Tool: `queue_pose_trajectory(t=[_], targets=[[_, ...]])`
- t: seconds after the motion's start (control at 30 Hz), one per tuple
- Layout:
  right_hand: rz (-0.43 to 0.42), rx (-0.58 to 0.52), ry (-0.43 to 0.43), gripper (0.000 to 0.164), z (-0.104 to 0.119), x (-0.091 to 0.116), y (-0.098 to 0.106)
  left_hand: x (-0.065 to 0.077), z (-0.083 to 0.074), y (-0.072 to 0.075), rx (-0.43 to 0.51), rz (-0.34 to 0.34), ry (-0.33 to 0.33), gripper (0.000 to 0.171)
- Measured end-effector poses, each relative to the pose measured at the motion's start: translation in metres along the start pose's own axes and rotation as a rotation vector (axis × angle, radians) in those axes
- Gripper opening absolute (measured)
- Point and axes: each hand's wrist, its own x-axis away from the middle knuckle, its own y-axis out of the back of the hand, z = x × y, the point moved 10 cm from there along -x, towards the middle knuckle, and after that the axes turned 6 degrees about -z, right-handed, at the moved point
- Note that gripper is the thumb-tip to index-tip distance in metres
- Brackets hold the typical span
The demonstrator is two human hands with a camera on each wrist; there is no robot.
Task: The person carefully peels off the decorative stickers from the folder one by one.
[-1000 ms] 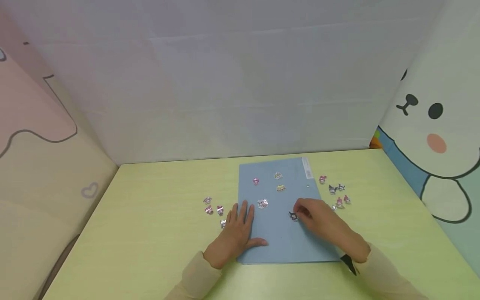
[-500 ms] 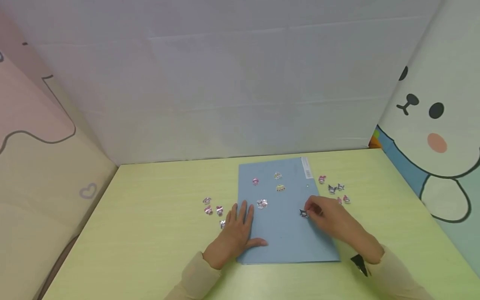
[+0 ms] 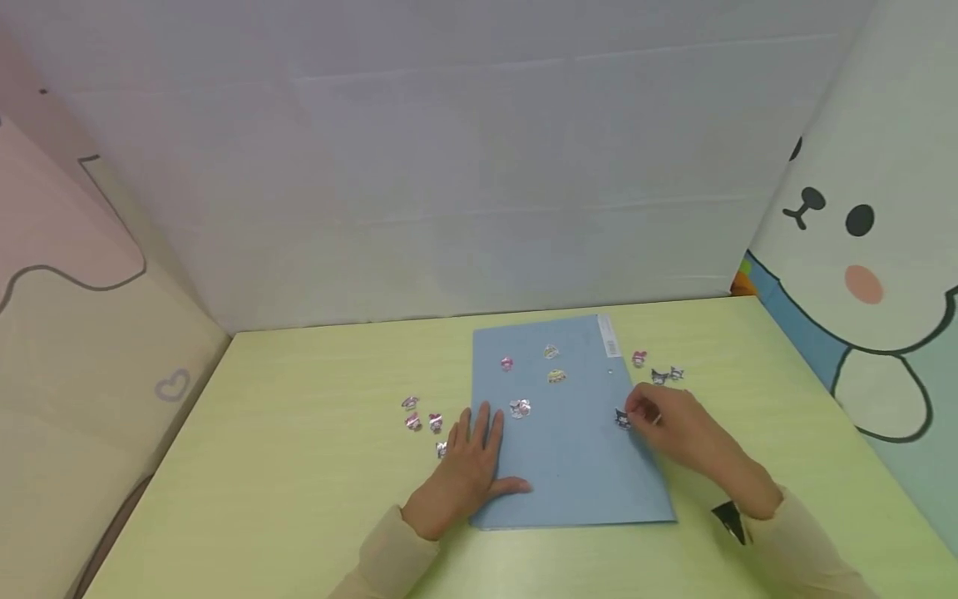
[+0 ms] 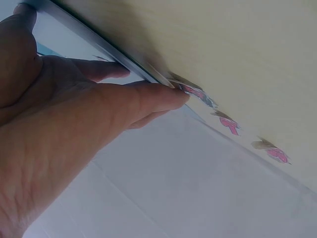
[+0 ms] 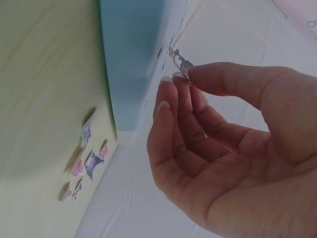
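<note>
A light-blue folder (image 3: 569, 466) lies on the table, bearing several small cartoon stickers such as a yellow one (image 3: 556, 376) and a pink one (image 3: 506, 363). My left hand (image 3: 467, 470) rests with fingers spread on its left edge. In the left wrist view its fingers (image 4: 158, 96) lie along that edge. Between thumb and fingertips my right hand (image 3: 677, 428) pinches a black-and-white cartoon sticker (image 3: 622, 418) over the folder's right side. The right wrist view shows this sticker (image 5: 181, 62) upright, held by its lower end.
Loose stickers lie on the table left of the folder, including a pink one (image 3: 413, 422), and right of it, including a dark one (image 3: 659, 377). A black triangular piece (image 3: 729, 522) sits by the right sleeve. A barcode label (image 3: 609, 336) marks the folder's top right corner.
My right hand has moved rightward and slightly away across the folder with the sticker, from near its middle to near its right edge. The left hand has stayed in place.
</note>
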Motion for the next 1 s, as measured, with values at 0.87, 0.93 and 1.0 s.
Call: queue_pose_trajectory(t=[0.87,0.93,1.0], targets=[[0.134,0.069,-0.164,0.007,-0.061,0.0,0.027,-0.002,-0.003,0.01,-0.019,-0.022,-0.021,0.1],[0.148,0.07,-0.168,0.008,-0.066,0.001,0.029,-0.002,-0.002,0.009,-0.018,-0.031,-0.031,0.1],[0.155,0.073,-0.167,0.008,-0.07,0.001,0.031,-0.002,-0.002,0.009,-0.01,-0.038,-0.037,0.1]])
